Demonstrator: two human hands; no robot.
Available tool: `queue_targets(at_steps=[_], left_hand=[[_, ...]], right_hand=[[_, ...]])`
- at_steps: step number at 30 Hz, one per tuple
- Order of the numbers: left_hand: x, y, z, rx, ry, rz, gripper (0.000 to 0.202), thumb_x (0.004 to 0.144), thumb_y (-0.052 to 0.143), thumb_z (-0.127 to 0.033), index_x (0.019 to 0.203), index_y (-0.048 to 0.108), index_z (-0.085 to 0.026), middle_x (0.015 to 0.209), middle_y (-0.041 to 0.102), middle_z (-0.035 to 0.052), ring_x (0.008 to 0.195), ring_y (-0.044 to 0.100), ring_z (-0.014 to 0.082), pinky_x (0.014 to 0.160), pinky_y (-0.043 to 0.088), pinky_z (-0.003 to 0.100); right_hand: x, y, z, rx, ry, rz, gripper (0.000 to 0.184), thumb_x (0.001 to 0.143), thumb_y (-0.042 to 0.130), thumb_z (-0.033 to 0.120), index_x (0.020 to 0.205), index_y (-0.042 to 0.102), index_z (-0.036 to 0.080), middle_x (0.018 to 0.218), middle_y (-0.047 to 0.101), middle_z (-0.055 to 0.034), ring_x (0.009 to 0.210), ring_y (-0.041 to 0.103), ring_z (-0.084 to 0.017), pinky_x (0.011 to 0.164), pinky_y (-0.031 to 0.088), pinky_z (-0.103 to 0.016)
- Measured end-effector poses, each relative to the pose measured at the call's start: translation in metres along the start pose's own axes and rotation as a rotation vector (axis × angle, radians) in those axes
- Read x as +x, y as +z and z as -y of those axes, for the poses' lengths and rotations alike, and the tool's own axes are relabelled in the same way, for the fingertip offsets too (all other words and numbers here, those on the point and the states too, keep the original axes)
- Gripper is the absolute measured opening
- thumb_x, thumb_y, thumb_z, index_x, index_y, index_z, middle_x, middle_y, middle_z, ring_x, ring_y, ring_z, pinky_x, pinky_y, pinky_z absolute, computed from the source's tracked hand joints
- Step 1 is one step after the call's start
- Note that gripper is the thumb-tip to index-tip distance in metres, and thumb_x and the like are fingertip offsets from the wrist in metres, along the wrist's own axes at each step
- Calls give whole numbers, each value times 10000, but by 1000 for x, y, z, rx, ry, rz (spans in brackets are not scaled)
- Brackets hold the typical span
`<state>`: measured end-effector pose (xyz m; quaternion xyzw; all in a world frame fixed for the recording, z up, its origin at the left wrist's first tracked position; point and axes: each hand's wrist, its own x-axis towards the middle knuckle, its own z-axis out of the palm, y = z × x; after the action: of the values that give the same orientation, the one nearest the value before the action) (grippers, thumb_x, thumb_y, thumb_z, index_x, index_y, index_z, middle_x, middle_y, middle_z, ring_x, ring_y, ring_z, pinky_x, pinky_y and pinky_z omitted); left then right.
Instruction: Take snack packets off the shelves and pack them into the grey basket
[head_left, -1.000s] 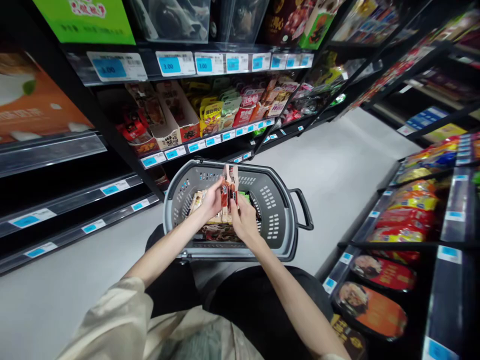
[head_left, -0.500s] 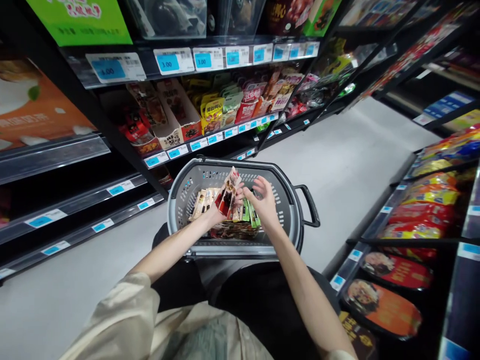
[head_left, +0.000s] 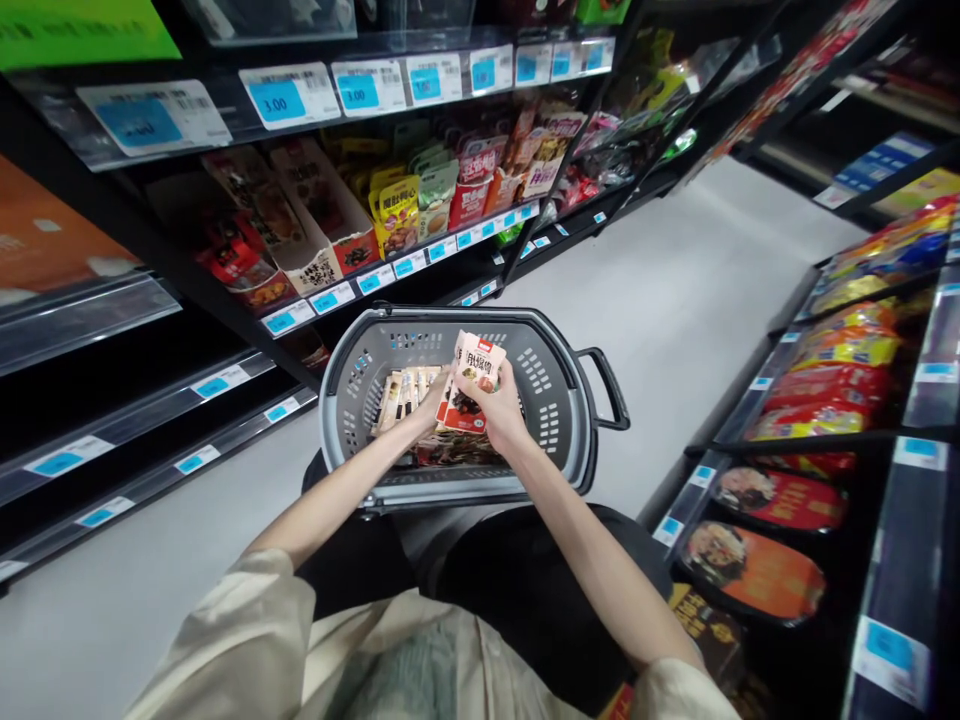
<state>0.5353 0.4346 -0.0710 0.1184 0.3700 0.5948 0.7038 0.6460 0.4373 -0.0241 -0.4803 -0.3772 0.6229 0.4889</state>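
A grey shopping basket (head_left: 570,440) rests on my lap, holding several snack packets (head_left: 405,392). Above its middle both hands grip a stack of white-and-red snack packets (head_left: 474,380) with the front label facing me. My left hand (head_left: 429,402) holds the stack's left edge, fingers curled behind it. My right hand (head_left: 501,412) closes on the right side and lower corner. Part of the stack is hidden behind my fingers.
Black store shelves (head_left: 300,310) with blue price tags run along the left, stocked with snack bags (head_left: 420,200). More shelves with red and yellow packs (head_left: 825,400) stand on the right. A pale floor aisle (head_left: 675,290) stretches ahead. The basket's black handle (head_left: 609,385) sticks out right.
My right hand, which had let go and hovered open over the basket, has come back onto the packets. The stack has turned to face me. The view has tilted down slightly.
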Motion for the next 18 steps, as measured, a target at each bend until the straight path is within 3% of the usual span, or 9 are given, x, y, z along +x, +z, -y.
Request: queue_targets(at_steps=[4,8,11,14,18], left_hand=[[3,3,-11,64,-39,46,428,885,749,-468,1203,727,-183,1001,800,83,996,748,283,907,583,367],[-1,9,-20,17,-101,65,494,939,663,-534,1279,694,-178,1123,788,118,1108,726,314,989,562,413],[-1,10,-18,83,87,-8,407,939,710,-387,1312,677,-228,1239,755,85,1291,637,275,1098,488,348],[2,7,-11,178,305,-133,398,913,746,-253,1305,676,-246,1304,721,69,1462,481,220,1158,393,248],[1,0,-5,185,335,-179,379,917,732,-231,1291,671,-246,1316,702,76,1531,377,212,1156,373,236]], right_hand=[[0,-2,-1,-72,-83,-19,724,563,933,340,1175,560,241,1134,741,-47,993,710,-218,905,599,-386],[8,-8,-6,-192,-224,-68,791,584,919,331,1265,532,224,1277,688,-95,1177,654,-252,1024,547,-430],[15,-13,-11,-251,-273,-76,881,575,924,315,1335,488,222,1353,641,-112,1277,594,-261,1079,508,-437],[18,-14,-14,-222,-212,7,804,604,913,329,1289,505,222,1297,667,-103,1220,624,-248,1048,527,-436],[13,-11,-12,-150,-128,109,694,597,914,319,1178,547,223,1172,722,-68,1057,687,-216,996,555,-428]])
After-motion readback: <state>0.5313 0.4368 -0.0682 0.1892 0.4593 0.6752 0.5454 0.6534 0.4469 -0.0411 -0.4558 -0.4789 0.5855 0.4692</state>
